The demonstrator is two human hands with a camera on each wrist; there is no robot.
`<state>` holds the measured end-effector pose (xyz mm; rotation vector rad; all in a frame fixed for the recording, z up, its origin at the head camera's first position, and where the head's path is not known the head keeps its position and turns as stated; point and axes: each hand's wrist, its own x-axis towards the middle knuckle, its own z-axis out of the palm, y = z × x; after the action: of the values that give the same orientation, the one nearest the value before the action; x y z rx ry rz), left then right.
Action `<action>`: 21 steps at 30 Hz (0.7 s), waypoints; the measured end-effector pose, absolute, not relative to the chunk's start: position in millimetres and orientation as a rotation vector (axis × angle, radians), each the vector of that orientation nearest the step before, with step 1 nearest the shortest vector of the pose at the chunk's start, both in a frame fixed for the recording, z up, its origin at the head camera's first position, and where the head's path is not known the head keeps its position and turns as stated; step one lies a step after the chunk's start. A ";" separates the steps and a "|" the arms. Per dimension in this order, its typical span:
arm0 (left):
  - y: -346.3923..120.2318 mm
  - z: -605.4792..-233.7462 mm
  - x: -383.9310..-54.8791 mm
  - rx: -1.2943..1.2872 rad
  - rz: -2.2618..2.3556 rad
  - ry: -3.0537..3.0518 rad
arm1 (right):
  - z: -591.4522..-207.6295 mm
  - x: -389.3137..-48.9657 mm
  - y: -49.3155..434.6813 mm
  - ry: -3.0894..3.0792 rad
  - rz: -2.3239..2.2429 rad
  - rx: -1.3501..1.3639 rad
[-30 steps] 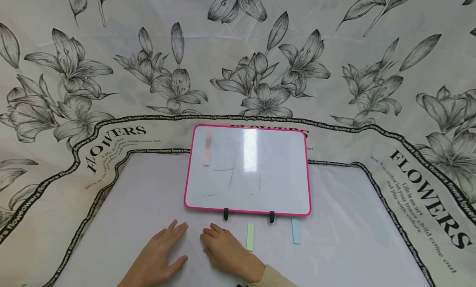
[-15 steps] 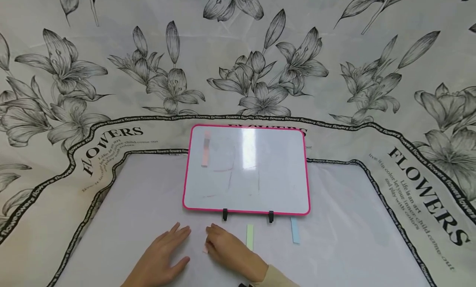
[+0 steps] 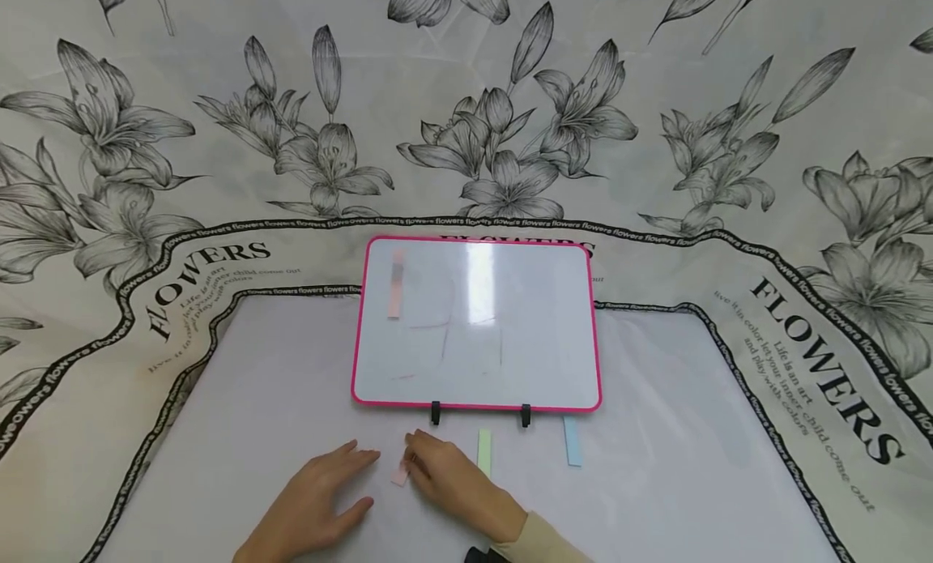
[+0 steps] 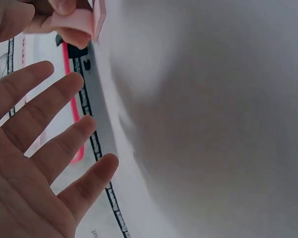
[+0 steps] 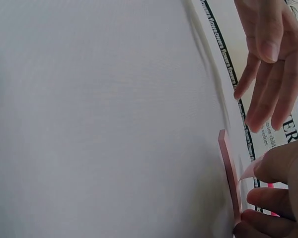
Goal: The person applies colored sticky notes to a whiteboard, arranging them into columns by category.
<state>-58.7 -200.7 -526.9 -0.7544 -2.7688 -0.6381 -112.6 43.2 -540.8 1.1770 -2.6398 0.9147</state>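
A thin pad of pink sticky notes (image 3: pixel 399 475) lies on the white tabletop in front of the board, partly covered by my right hand (image 3: pixel 457 486). The right thumb and fingers pinch its top sheet (image 5: pixel 247 173), which curves up off the pad in the right wrist view. Other fingers of that hand rest at the pad's far end. To the left, my left hand (image 3: pixel 313 498) is held with its fingers spread and nothing in it. A green sticky note pad (image 3: pixel 484 449) lies just right of the right hand, and a blue one (image 3: pixel 573 441) farther right.
Behind the hands stands a pink-framed whiteboard (image 3: pixel 547 344) on small black feet (image 3: pixel 435 413). A pink strip (image 3: pixel 395 300) is on its upper left, with faint red marks lower down. Flower-printed cloth (image 3: pixel 641 182) rises behind the table.
The right hand has shifted slightly right and its fingers have lifted, so more of the pink pad shows. The left hand has edged toward it. The head view has tilted a little.
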 end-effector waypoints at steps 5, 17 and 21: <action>-190.9 -536.0 -60.7 -0.855 -0.692 -2.738 | -541.1 -118.4 50.3 -2.629 1.106 1.163; -175.4 -546.8 -63.4 -0.931 -0.700 -2.712 | -545.1 -121.5 56.4 -2.556 1.301 1.237; -172.2 -547.5 -64.5 -0.954 -0.674 -2.663 | -546.3 -121.0 56.7 -2.531 1.310 1.250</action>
<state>-64.5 -172.2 -547.5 -0.9543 -2.6631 -0.6745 -121.0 56.7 -546.3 1.2496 -2.5310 1.3102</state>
